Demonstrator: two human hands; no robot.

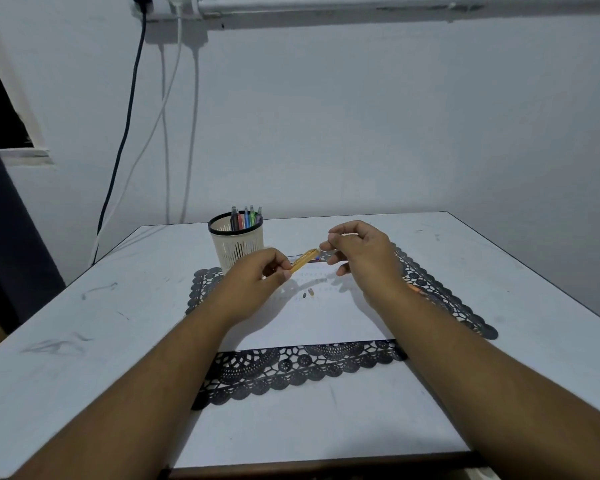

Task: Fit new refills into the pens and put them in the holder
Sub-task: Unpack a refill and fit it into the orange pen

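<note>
An orange pen barrel (303, 260) is held above the white paper sheet (312, 317), slanting up to the right. My left hand (257, 275) pinches its lower end. My right hand (361, 252) pinches the upper end with curled fingers. Small dark and orange pen parts (308, 293) lie on the paper below the pen. The cream slotted holder (237, 245) with a black rim stands at the back left of the mat, with several coloured pens (246, 218) upright inside it.
A black lace mat (291, 368) lies under the paper on the white table (84, 341). Something orange (417, 291) peeks out beside my right wrist. Cables (129, 109) hang down the wall behind the table's far left corner.
</note>
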